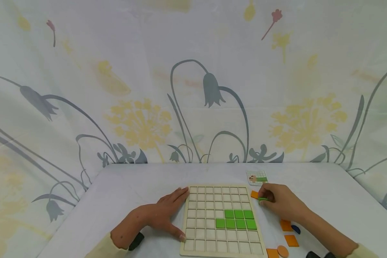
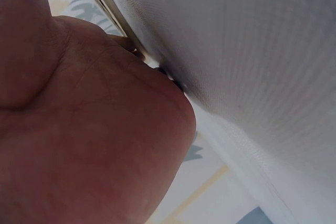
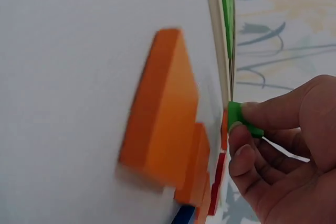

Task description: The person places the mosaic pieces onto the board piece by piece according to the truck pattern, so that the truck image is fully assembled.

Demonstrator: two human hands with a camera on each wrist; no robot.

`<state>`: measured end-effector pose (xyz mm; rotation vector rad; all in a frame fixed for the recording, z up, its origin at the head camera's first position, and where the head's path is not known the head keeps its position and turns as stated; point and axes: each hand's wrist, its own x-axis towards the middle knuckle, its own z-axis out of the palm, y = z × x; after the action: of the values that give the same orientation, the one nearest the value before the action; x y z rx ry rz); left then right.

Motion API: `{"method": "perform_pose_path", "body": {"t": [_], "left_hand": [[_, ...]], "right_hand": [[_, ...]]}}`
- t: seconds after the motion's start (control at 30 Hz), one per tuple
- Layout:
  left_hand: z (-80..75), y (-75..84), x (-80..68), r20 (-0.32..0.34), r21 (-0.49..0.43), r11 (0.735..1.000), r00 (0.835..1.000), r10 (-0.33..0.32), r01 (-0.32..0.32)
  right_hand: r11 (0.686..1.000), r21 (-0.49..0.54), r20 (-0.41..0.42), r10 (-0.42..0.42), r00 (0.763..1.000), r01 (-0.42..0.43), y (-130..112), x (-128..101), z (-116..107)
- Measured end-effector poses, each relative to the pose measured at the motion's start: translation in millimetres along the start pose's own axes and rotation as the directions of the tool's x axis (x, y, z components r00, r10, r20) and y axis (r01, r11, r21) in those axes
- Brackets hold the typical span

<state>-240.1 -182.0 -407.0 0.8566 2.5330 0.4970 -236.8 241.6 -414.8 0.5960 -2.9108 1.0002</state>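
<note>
A cream grid board (image 1: 209, 234) lies on the table with two rows of green square tiles (image 1: 238, 214) on its right half. My left hand (image 1: 164, 214) rests along the board's left edge, fingers extended toward the upper corner and thumb near the lower one. Past the board's right edge, my right hand (image 1: 277, 200) pinches a green tile (image 3: 236, 113) between thumb and fingers. An orange tile (image 1: 254, 194) lies just left of those fingertips. In the left wrist view, the palm (image 2: 105, 124) hides most of the fingers.
A small printed card (image 1: 257, 178) lies behind the board's upper right corner. Orange squares (image 1: 291, 240), an orange disc (image 1: 282, 251) and a dark blue piece (image 1: 296, 229) lie beneath and beside the right forearm. Red pieces (image 3: 216, 187) show in the right wrist view. A flowered cloth (image 1: 193, 118) hangs behind.
</note>
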Motion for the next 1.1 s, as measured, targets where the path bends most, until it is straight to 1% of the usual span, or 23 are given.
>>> {"method": "perform_pose_path", "body": {"t": [0.2, 0.33, 0.43, 0.53, 0.73, 0.87, 1.1], "left_hand": [[-0.1, 0.9, -0.1, -0.003, 0.005, 1.000, 1.000, -0.004, 0.004], [0.0, 2.2, 0.0, -0.001, 0.005, 1.000, 1.000, 0.002, -0.002], [-0.1, 3.4, -0.7, -0.001, 0.002, 1.000, 1.000, 0.003, -0.003], [-0.1, 4.1, -1.3, -0.001, 0.008, 1.000, 1.000, 0.006, -0.006], [0.4, 3.5, -0.9, 0.004, 0.019, 1.000, 1.000, 0.008, -0.008], [-0.4, 3.1, -1.4, 0.006, 0.020, 1.000, 1.000, -0.002, 0.002], [0.1, 0.8, -0.5, 0.007, 0.018, 1.000, 1.000, -0.003, 0.003]], "right_hand": [[0.989, 0.076, 0.029, -0.129, 0.991, 0.127, -24.0, 10.1, 11.0], [0.977, 0.131, 0.070, -0.179, 0.981, 0.169, -39.8, 19.9, 20.6], [0.969, 0.149, 0.085, -0.212, 0.974, 0.198, -48.8, 26.6, 28.8], [0.964, 0.166, 0.093, -0.227, 0.969, 0.210, -56.3, 31.7, 36.5], [0.955, 0.213, 0.116, -0.234, 0.965, 0.206, -70.8, 35.2, 47.7], [0.948, 0.213, 0.119, -0.263, 0.957, 0.234, -74.9, 36.8, 54.3], [0.950, 0.203, 0.123, -0.267, 0.956, 0.239, -78.5, 39.0, 62.3]]}}
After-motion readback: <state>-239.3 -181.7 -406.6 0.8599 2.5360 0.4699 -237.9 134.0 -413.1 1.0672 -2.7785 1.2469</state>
